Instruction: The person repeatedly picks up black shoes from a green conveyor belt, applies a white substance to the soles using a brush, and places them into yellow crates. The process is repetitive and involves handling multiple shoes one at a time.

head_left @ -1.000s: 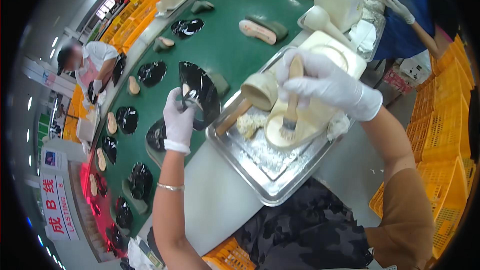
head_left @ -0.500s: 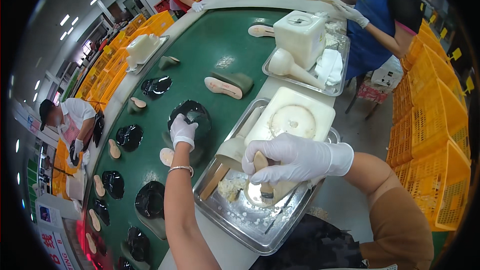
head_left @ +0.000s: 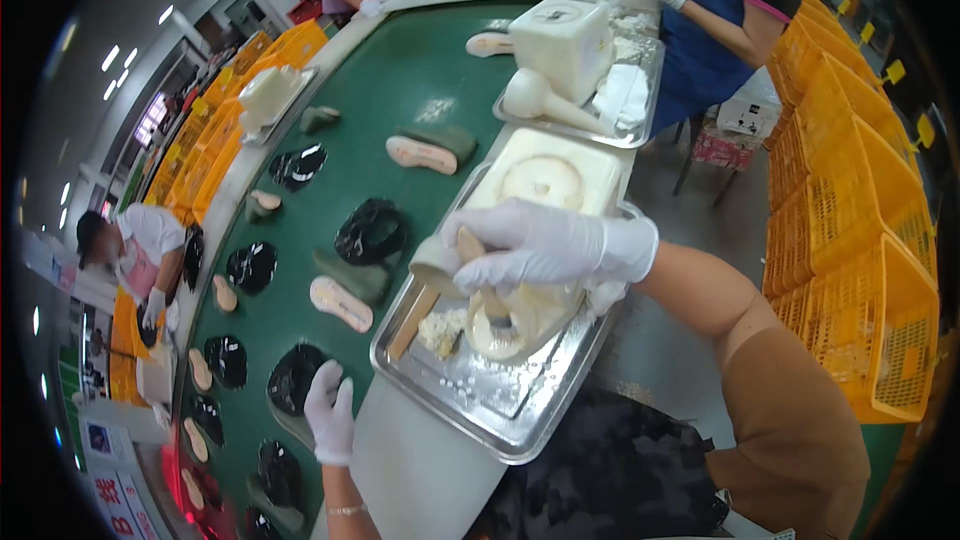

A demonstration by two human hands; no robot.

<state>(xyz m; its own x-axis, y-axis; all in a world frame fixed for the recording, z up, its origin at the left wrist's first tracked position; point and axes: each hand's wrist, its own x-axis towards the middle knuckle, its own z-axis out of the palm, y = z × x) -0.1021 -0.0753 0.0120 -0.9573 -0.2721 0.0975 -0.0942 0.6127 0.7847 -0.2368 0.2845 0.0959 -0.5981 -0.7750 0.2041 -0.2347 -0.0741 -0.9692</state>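
Observation:
My gloved right hand [head_left: 535, 240] grips a brush [head_left: 472, 245] by its wooden handle. The brush's bristles point down at the round opening of a whitish pot [head_left: 535, 335] in a metal tray [head_left: 490, 435]. My gloved left hand [head_left: 330, 415] is beside a glossy black shoe upper [head_left: 295, 378] on the green belt [head_left: 400, 70]. Its thumb and forefinger are apart, with the fingertips by the upper's edge; I cannot tell whether they touch. Farther along lies another black upper [head_left: 370, 230], next to a dark green shoe last [head_left: 365, 275] with a beige insole [head_left: 340, 303].
A white square container [head_left: 560, 165] and a wooden strip [head_left: 412, 323] share the tray. Beyond stands a second tray [head_left: 570, 130] with a white box [head_left: 562, 45]. Yellow crates [head_left: 850, 310] are stacked at right. A co-worker in a blue apron [head_left: 690, 40] works at far right.
My left hand has left the farther black upper and moved nearer, to another one. The brush has shifted over the pot's opening. The whole view has shifted somewhat.

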